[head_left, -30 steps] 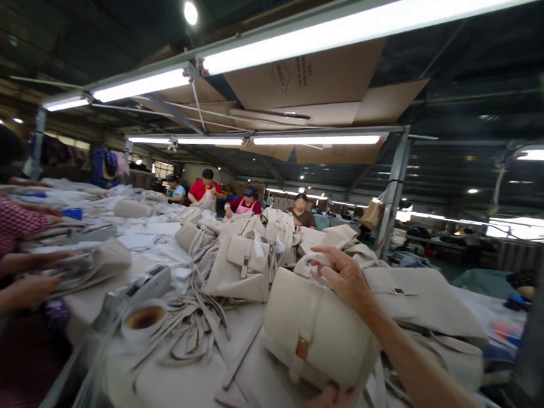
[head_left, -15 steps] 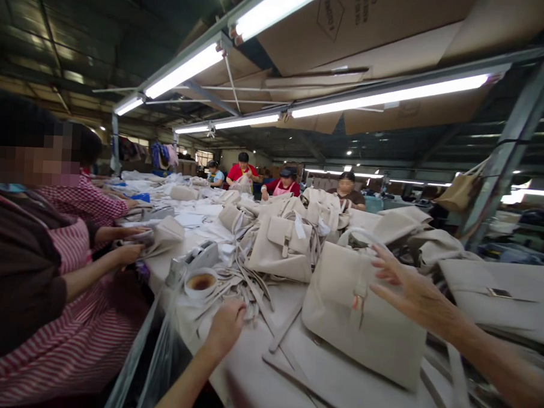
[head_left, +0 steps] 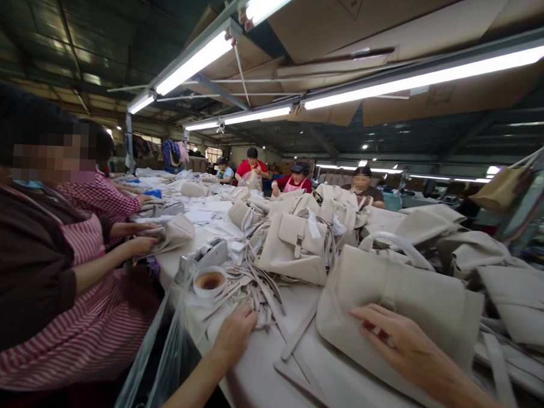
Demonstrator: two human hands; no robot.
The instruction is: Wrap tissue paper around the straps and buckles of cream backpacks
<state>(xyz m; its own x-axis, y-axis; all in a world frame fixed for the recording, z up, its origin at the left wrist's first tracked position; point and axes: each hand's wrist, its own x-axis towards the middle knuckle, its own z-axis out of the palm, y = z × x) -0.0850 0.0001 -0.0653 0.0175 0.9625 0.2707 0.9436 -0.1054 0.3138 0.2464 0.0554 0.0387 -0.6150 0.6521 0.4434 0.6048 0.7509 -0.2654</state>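
A light beige bag with a top handle stands on the covered table at the right. My right hand lies over its front at the buckle, fingers stretched out, with a small reddish piece showing beneath them. At the table's near edge my left hand is closed beside a heap of thin beige straps; what it holds, if anything, is hidden. Behind the left hand is a white bowl with brown contents.
More beige bags are piled behind and to the right. A grey metal device stands by the bowl, and clear plastic hangs off the edge. At the left, a person in a striped apron handles a beige piece.
My right hand has moved down from beside the bag's handle to its front buckle. The view has shifted, so the scene sits further right. My left hand stays near the straps.
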